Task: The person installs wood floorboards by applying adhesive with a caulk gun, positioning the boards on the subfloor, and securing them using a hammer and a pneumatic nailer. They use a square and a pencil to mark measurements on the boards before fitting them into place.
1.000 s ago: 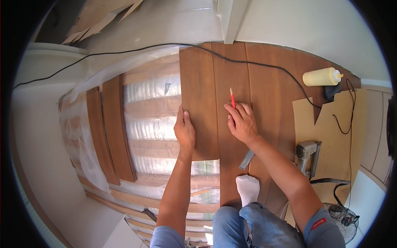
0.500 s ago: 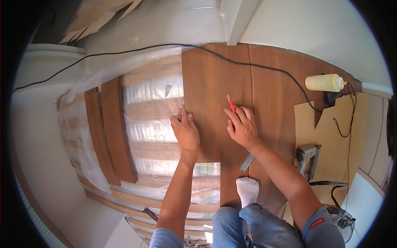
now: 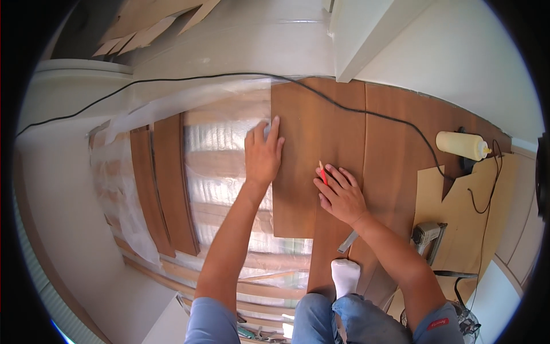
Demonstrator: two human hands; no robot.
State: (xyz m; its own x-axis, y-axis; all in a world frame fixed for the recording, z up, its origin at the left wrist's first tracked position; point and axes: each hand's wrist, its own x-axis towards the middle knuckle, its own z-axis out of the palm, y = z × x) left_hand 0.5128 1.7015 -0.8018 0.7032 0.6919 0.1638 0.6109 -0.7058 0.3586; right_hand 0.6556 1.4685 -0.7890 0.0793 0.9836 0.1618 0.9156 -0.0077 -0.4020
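My left hand lies with fingers stretched out at the left edge of a brown wooden floorboard, its fingertips near the board's upper part. My right hand rests palm down on the boards, fingers partly spread. A red pencil is held between its fingers, the bare wooden tip pointing up and away. Below the right wrist, a flat grey metal tool lies on the boards, partly covered by the forearm. Left of the floorboard, silvery sheeting shows between wooden battens under clear plastic.
Two loose brown boards lie across the battens on the left. A black cable crosses the far side. On the right are a pale yellow squeeze bottle, cardboard and a nail gun. A white-socked foot stands nearby.
My left hand has moved farther up the board's edge, its fingers spreading from a pointing shape. The right hand has flattened onto the boards, still with the pencil. The view has shifted slightly.
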